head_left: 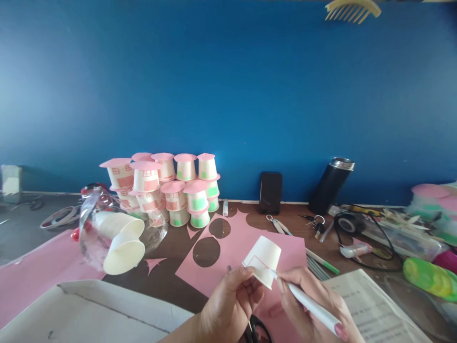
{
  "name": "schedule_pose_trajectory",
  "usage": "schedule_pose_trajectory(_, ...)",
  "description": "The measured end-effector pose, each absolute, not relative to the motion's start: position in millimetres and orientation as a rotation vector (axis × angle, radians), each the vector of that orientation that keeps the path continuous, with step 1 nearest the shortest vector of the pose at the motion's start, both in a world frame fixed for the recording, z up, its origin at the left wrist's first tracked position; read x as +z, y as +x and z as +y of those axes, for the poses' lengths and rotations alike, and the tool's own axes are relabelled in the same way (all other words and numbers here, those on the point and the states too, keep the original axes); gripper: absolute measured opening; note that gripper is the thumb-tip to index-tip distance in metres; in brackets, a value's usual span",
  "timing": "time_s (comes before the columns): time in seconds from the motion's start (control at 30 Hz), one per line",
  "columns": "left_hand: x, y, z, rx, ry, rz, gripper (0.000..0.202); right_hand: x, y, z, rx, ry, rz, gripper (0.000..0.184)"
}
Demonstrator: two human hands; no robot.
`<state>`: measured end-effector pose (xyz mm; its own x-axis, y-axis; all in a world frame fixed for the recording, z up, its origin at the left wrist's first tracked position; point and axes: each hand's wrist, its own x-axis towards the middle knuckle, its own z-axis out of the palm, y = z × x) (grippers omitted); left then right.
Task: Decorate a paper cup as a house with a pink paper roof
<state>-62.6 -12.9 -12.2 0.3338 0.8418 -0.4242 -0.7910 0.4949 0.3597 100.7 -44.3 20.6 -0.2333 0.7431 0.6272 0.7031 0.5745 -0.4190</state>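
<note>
A white paper cup (268,252), upside down and tilted, is held at its rim by my left hand (235,297). In my right hand (314,295) is a white marker pen (310,303) with a pink end, its tip on the cup's side. A thin red outline with a corner shows on the cup there. Below my hands lies a sheet of pink paper (289,240) with round holes cut from it. Black-handled scissors (262,328) are partly hidden beneath my left hand.
Stacked cups with pink paper roofs (146,180) stand at the back left. Before them is a plastic bag of white cups (123,252). A phone (270,193) and a black flask (330,186) lean against the blue wall. Printed paper (371,305) and cables lie right.
</note>
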Motion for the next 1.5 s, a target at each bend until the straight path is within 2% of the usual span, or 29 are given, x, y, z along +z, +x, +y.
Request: schedule_pose_trajectory(1.5,-16.9,-63.4,-11.0,1.081,0.079,0.627,0.007,21.5,98.7,-46.2,0.066,-1.16,-1.943,0.01)
